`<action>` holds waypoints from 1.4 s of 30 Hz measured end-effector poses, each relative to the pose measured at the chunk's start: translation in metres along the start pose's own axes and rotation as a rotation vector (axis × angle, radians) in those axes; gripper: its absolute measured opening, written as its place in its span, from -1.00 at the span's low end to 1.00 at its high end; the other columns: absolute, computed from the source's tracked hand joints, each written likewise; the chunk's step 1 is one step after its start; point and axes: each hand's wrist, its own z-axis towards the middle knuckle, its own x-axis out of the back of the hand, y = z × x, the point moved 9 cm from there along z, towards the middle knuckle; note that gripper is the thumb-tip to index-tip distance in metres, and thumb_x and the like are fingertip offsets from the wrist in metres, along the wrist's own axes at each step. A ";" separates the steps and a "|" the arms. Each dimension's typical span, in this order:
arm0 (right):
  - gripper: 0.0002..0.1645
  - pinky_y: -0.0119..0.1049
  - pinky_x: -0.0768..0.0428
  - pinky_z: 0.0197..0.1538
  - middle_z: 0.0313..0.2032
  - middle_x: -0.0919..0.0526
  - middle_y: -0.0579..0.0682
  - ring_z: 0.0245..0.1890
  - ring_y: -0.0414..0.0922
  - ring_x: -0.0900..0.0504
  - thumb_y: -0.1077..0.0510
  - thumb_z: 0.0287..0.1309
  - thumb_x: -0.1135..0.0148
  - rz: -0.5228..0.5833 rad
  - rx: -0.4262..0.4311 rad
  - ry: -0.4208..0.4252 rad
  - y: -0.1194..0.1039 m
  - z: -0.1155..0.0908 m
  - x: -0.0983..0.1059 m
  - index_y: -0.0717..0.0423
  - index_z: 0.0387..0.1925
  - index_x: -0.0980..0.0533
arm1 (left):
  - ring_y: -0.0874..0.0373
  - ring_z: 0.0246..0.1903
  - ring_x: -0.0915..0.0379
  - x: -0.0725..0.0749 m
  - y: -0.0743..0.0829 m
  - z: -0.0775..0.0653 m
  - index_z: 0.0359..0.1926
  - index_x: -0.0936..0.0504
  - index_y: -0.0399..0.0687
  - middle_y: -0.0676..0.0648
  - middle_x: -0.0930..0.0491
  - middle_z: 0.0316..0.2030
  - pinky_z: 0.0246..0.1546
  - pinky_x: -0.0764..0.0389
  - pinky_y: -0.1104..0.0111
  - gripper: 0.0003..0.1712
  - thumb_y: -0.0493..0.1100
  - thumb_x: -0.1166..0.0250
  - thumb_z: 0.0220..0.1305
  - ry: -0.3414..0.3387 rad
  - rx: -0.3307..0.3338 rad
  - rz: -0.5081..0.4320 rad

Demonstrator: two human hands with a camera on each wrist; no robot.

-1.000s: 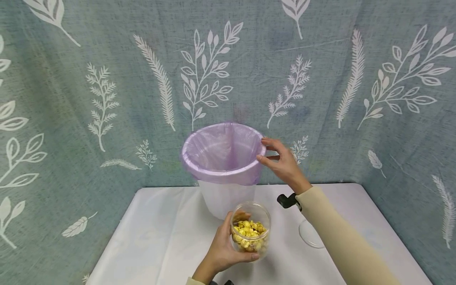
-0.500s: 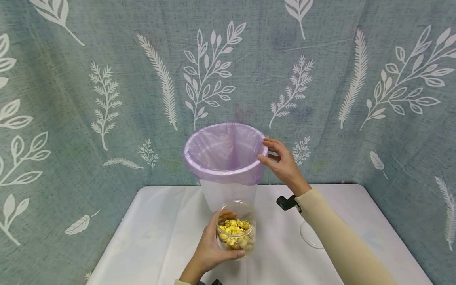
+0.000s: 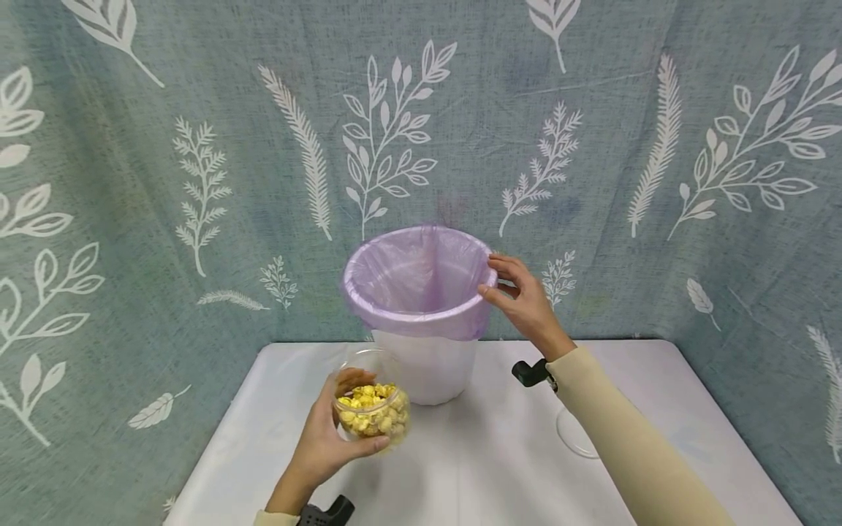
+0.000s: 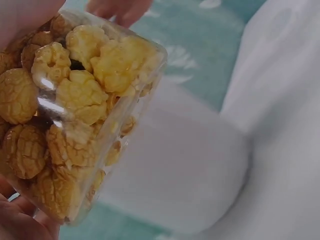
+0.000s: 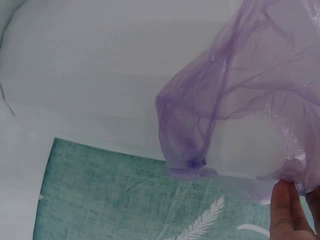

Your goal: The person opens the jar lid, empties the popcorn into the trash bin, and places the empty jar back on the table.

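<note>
My left hand grips a clear round jar, fingers behind it and thumb across its front. Yellow and brown popcorn partly fills the jar, whose open mouth faces up. Up close in the left wrist view, popcorn presses against the jar's clear wall. Behind stands a white trash bin lined with a purple plastic bag folded over its rim. My right hand holds the bin's rim at the right, fingers and thumb curled on the bag. Fingertips touch the bag's edge in the right wrist view.
A clear round lid lies on the white-covered table, partly hidden by my right sleeve. A green cloth with white leaf prints hangs behind the table and along its sides.
My left hand has carried the jar of popcorn leftward, from in front of the bin to its front left, tilting it somewhat. My right hand stays at the bin's rim.
</note>
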 end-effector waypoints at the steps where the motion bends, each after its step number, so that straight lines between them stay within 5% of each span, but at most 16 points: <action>1: -0.35 0.18 -0.29 0.36 0.39 -0.23 0.30 0.30 0.27 -0.31 0.28 0.26 -0.27 -0.004 0.001 0.000 0.000 0.000 0.001 0.45 0.31 -0.31 | 0.01 0.27 -0.32 0.009 0.002 0.001 0.38 -0.26 0.06 -0.07 -0.42 0.27 0.25 -0.36 0.43 0.10 -0.24 -0.67 -0.18 0.011 -0.002 0.008; 10: -0.38 0.19 -0.30 0.35 0.36 -0.24 0.36 0.27 0.30 -0.35 0.32 0.24 -0.28 -0.006 0.034 0.019 0.000 0.002 0.007 0.49 0.27 -0.33 | 0.00 0.20 -0.34 0.083 0.048 0.029 0.38 -0.22 -0.29 -0.33 -0.36 0.25 0.00 -0.56 0.51 0.07 -0.55 -0.55 -0.19 0.068 -0.130 0.055; 19: -0.38 0.19 -0.28 0.36 0.38 -0.23 0.35 0.28 0.29 -0.34 0.35 0.22 -0.28 0.011 0.014 0.021 0.003 0.002 0.009 0.49 0.27 -0.33 | 0.06 0.12 -0.42 0.123 0.102 0.086 0.36 -0.26 -0.17 -0.27 -0.37 0.23 -0.08 -0.61 0.51 0.06 -0.58 -0.53 -0.19 0.097 -0.146 0.086; 25: -0.39 0.17 -0.29 0.36 0.37 -0.24 0.36 0.28 0.31 -0.35 0.36 0.21 -0.29 0.028 0.024 0.031 0.005 0.003 0.008 0.47 0.26 -0.36 | 0.18 0.08 -0.43 0.124 0.122 0.125 0.34 -0.26 -0.07 -0.08 -0.41 0.23 -0.07 -0.56 0.59 0.08 -0.36 -0.66 -0.22 0.125 -0.099 0.276; 34: -0.39 0.15 -0.31 0.35 0.37 -0.23 0.37 0.28 0.33 -0.34 0.38 0.19 -0.29 0.053 0.037 0.040 0.006 0.003 0.006 0.48 0.25 -0.35 | 0.20 -0.04 -0.44 0.103 0.140 0.167 0.24 -0.30 0.01 0.05 -0.46 0.10 -0.18 -0.52 0.56 0.06 0.02 -0.71 -0.27 0.101 -0.090 0.497; 42: -0.36 0.19 -0.28 0.36 0.40 -0.21 0.33 0.29 0.30 -0.33 0.35 0.21 -0.29 0.074 0.011 0.034 0.007 0.003 0.006 0.50 0.28 -0.32 | 0.03 0.03 -0.44 0.085 0.146 0.196 0.24 -0.31 -0.15 -0.08 -0.49 0.06 0.07 -0.45 0.19 0.12 -0.07 -0.75 -0.37 0.056 -0.146 0.604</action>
